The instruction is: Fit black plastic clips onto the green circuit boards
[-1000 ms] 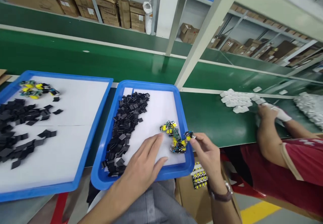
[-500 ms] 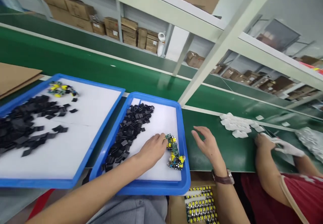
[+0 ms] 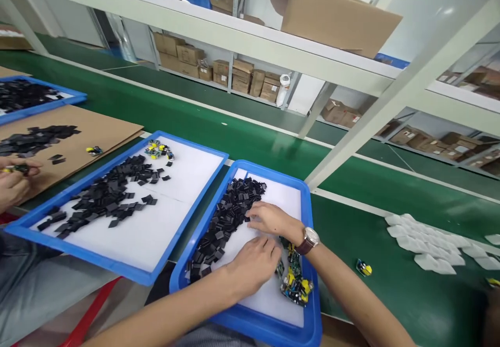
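Note:
My left hand is over the white lining of the blue tray, fingers curled, with the green edge of a small circuit board showing at the fingertips. Beside it, my right hand, with a watch on the wrist, reaches across to the pile of black square pads. Its thumb and fingers pinch a dark pad at the pile's edge, partly hidden. Boards with yellow parts lie in a heap at the tray's right side, partly behind my right wrist. A single board lies on the green bench.
Another blue tray with black pads and boards stands to the left. Beyond it, a co-worker's hands hold a board over cardboard. White pouches lie at right. A slanting post rises behind my tray.
My right hand has moved from beside the tray to the black pads. My left hand has drawn away from the boards. A single board now shows on the bench. The view has swung left.

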Motion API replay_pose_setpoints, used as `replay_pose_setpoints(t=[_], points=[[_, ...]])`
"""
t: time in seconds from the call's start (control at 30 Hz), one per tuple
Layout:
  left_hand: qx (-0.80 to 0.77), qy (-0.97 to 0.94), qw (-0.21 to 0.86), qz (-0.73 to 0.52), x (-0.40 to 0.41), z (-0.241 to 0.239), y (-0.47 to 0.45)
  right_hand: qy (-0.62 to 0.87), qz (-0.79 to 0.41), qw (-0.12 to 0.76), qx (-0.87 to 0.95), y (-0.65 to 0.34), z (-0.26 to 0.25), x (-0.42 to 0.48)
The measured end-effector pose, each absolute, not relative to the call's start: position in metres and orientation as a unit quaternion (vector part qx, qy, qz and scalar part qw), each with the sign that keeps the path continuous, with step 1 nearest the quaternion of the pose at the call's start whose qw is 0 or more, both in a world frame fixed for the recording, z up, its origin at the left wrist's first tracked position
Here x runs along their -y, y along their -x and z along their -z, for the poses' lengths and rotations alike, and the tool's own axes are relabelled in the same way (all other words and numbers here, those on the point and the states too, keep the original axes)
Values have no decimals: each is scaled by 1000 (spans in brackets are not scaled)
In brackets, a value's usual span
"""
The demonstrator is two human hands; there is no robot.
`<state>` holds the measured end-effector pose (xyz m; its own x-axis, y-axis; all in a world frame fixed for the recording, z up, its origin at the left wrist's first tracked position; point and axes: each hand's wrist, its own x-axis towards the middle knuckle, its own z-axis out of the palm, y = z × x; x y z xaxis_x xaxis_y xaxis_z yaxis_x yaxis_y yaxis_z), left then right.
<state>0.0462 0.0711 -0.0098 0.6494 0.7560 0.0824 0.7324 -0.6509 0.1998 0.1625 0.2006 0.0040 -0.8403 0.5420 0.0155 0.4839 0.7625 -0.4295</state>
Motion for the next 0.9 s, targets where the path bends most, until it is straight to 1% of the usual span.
replay_pose_setpoints(t=[0.17, 0.27, 0.33, 0.47, 0.57, 0.67, 0.77, 0.83, 0.9], points=[[-436, -890, 104, -77, -41, -2, -31, 283, -227, 68, 929, -156, -2, -196], [-449, -874, 157, -101, -33, -5, -17, 303, -253, 91, 914, -161, -1, -195], [-465, -846, 200, -164, -33, -5, -5, 325, -276, 118, 897, -166, -2, -190], [-524, -724, 250, -371, -41, -5, 14, 373, -331, 186, 847, -177, -12, -157], [-520, -647, 318, -458, -44, -11, 21, 397, -393, 251, 790, -180, -23, -119], [-486, -628, 387, -468, -43, -21, 23, 406, -447, 349, 717, -180, -28, -85], [-440, -610, 491, -440, -39, -29, 23, 375, -438, 424, 698, -179, -27, -63], [-413, -596, 548, -417, -36, -32, 23, 352, -435, 455, 693, -179, -23, -54], [-412, -618, 535, -402, -33, -32, 23, 354, -431, 470, 684, -181, -20, -46]])
